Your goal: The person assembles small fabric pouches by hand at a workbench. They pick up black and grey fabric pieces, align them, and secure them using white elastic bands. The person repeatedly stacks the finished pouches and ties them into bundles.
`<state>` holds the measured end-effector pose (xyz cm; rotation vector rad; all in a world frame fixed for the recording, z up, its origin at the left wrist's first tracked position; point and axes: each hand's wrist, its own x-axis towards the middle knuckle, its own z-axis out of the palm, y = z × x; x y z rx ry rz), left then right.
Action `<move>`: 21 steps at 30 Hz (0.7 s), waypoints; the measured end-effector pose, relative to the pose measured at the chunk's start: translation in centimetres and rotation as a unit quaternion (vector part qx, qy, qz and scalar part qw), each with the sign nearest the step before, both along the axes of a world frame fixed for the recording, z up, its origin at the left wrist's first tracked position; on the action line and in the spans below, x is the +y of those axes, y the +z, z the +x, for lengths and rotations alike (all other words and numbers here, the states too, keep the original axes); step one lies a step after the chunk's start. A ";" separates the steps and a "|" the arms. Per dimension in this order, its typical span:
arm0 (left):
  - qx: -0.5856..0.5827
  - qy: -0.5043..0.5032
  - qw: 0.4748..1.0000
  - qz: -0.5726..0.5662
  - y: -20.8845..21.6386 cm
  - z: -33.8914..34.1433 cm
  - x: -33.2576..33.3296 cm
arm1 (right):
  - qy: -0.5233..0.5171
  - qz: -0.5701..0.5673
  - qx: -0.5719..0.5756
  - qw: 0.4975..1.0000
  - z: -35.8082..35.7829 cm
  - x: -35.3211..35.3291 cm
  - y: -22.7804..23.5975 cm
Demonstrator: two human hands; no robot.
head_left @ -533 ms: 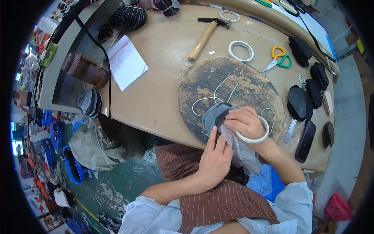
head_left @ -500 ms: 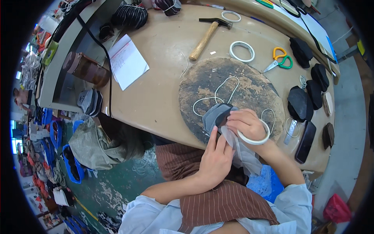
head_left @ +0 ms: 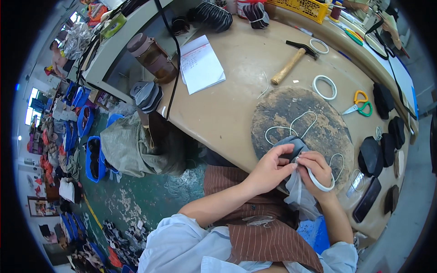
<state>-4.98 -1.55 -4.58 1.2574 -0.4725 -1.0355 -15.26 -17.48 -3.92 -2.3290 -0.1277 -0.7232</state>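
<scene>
Both my hands meet over a dark grey shoe piece [head_left: 291, 148] at the near edge of a round worn work pad [head_left: 277, 113]. My left hand [head_left: 271, 168] pinches its near edge together with a thin translucent sheet [head_left: 298, 195] that hangs down toward my lap. My right hand [head_left: 318, 170] grips the same piece from the right and has a white tape ring [head_left: 318, 182] looped around it. Thin white cord [head_left: 296, 123] lies in loops on the pad just beyond the piece.
A wooden-handled hammer [head_left: 289, 66], white tape rings [head_left: 324, 86], orange and green scissors [head_left: 359, 103] and a white notepad [head_left: 200, 66] lie on the tan table [head_left: 227, 104]. Black shoe pieces [head_left: 378, 154] line the right side. A brown bottle [head_left: 152, 57] stands at left.
My left hand has moved up from the hanging sheet to the near edge of the grey piece, fingertips now meeting my right hand.
</scene>
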 end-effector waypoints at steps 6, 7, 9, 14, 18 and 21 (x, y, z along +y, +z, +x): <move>0.045 0.049 0.996 -0.056 -0.6 -1.1 0.2 | -0.025 0.041 -0.015 0.999 0.0 0.5 -1.0; 0.058 0.048 0.995 -0.064 -1.0 -1.1 0.3 | -0.026 0.037 -0.015 0.999 0.1 0.5 -0.9; 0.065 0.036 0.996 -0.050 -0.8 -0.9 0.2 | -0.028 0.029 -0.012 0.999 0.1 0.6 -0.6; 0.012 0.033 0.999 -0.017 0.2 -0.5 0.3 | -0.028 -0.026 0.019 0.999 0.3 1.0 0.7; 0.026 0.038 0.999 0.011 -1.5 0.1 -0.2 | -0.020 -0.027 -0.002 0.999 1.1 1.3 0.2; 0.091 0.040 0.995 0.007 -2.0 0.6 0.0 | 0.004 0.014 0.015 1.000 1.0 0.8 -0.6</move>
